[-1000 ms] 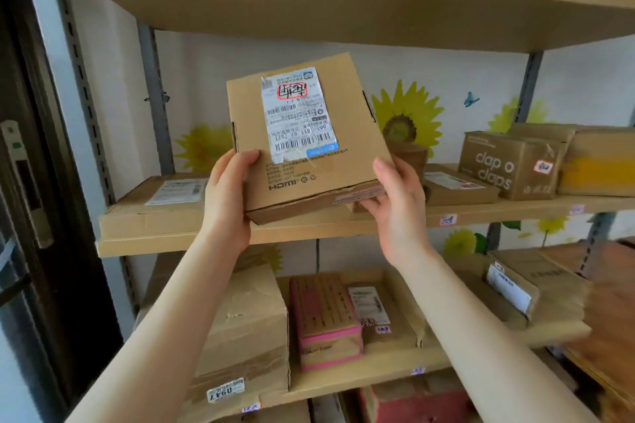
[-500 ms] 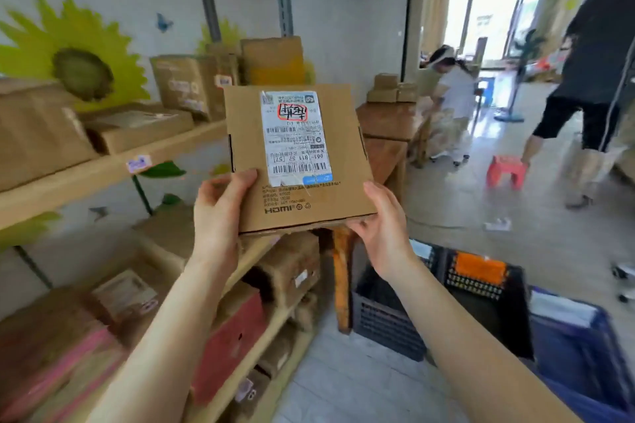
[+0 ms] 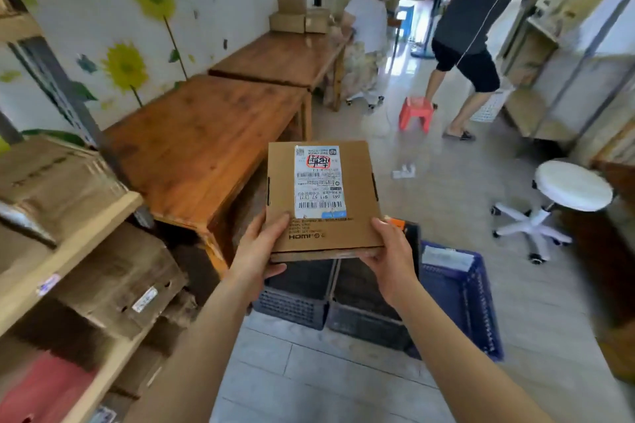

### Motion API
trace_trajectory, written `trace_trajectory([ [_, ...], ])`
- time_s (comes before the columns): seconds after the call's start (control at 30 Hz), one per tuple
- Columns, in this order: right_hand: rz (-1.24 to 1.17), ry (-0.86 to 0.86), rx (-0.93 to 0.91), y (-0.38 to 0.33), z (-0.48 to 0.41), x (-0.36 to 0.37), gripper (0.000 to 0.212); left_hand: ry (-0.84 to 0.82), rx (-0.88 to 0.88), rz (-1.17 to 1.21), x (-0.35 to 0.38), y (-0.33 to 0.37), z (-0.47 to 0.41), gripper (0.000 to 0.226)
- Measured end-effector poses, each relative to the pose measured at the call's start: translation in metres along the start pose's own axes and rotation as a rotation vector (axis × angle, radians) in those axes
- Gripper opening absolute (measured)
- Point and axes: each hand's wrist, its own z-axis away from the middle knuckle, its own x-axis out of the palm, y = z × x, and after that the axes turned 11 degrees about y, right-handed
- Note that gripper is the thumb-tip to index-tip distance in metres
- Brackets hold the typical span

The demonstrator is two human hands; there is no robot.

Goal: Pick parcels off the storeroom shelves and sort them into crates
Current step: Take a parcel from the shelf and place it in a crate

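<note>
I hold a flat brown cardboard parcel (image 3: 357,189) with a white shipping label and a red scribble on top. My left hand (image 3: 256,252) grips its near left corner and my right hand (image 3: 391,256) grips its near right corner. The parcel hovers level above two dark crates (image 3: 292,307) (image 3: 369,324) on the floor. A blue crate (image 3: 465,302) stands just to their right with a white item inside. The wooden shelves (image 3: 74,240) with more cardboard parcels (image 3: 120,282) run along my left.
Two wooden tables (image 3: 202,127) stand against the sunflower wall behind the crates. A white swivel stool (image 3: 572,185) is at right and a red plastic stool (image 3: 415,112) on the floor ahead. Two people (image 3: 481,10) work farther back. More shelving lines the right side.
I have turned from the shelves toward the room, carrying the parcel in both hands. It has come down from in front of the shelf to above the floor crates.
</note>
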Motion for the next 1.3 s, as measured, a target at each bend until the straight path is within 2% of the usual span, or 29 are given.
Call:
trace_trajectory([
  [0.1, 0.03, 0.055, 0.047, 0.004, -0.049, -0.014, 0.038, -0.025, -0.062, -0.016, 0.038, -0.014, -0.04, 0.053],
  [0.23, 0.111, 0.163, 0.084, 0.02, -0.116, -0.033, 0.037, -0.045, -0.196, -0.031, 0.087, -0.049, -0.104, 0.054],
  [0.37, 0.25, 0.251, 0.125, 0.04, -0.201, -0.057, 0.04, -0.214, -0.373, -0.132, 0.142, -0.088, -0.185, 0.061],
  [0.47, 0.381, 0.316, 0.186, 0.063, -0.275, -0.08, 0.044, -0.281, -0.485, -0.12, 0.188, -0.127, -0.248, 0.055],
  [0.63, 0.502, 0.399, 0.258, 0.125, -0.385, -0.12, 0.041, -0.073, -0.654, -0.057, 0.26, -0.224, -0.328, 0.044],
  [0.77, 0.622, 0.429, 0.259, 0.199, -0.462, -0.157, 0.034, 0.013, -0.703, -0.098, 0.3, -0.321, -0.38, 0.037],
  [0.9, 0.738, 0.452, 0.297, 0.315, -0.552, -0.205, 0.036, 0.121, -0.689, -0.223, 0.335, -0.454, -0.455, 0.03],
  [1.03, 0.788, 0.461, 0.326, 0.413, -0.63, -0.235, 0.037, 0.226, -0.697, -0.279, 0.358, -0.557, -0.529, 0.038],
  [1.2, 0.829, 0.4, 0.271, 0.485, -0.707, -0.239, 0.036, 0.414, -0.665, -0.166, 0.38, -0.619, -0.6, 0.048],
  [1.3, 0.824, 0.4, 0.344, 0.507, -0.735, -0.231, 0.038, 0.515, -0.66, -0.095, 0.391, -0.631, -0.624, 0.048],
])
